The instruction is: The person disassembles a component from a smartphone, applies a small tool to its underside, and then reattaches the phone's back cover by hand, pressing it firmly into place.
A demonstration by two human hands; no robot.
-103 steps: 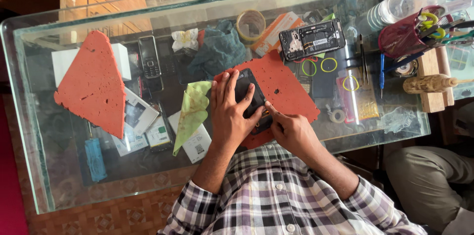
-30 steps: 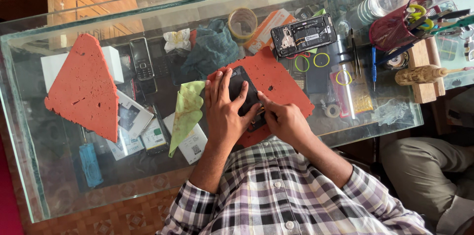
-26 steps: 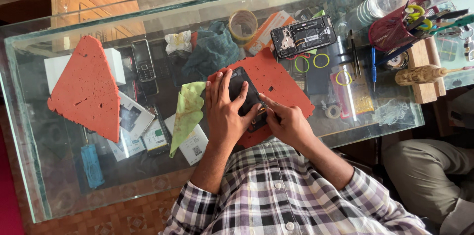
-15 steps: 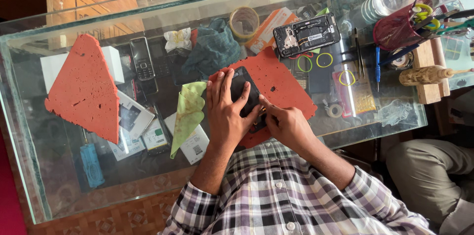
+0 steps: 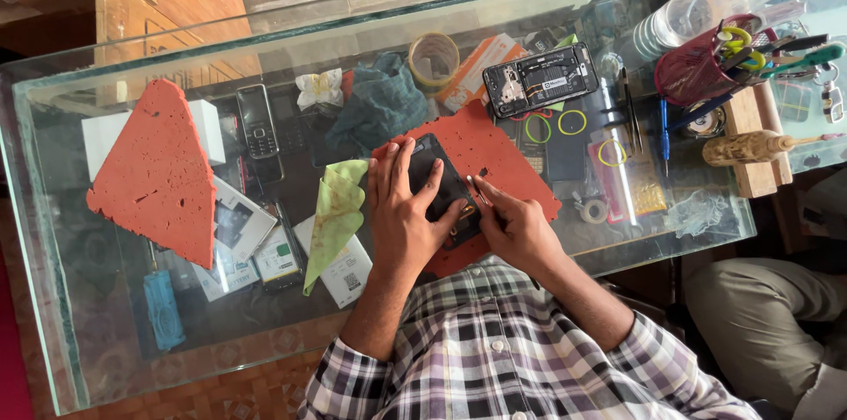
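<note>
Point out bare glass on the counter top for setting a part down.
Bare glass: far strip behind the tape roll, and the near-left corner in front of the triangular red mat. Crowded: around the left hand, right hand, dark phone, and right end by the pen holder.
</note>
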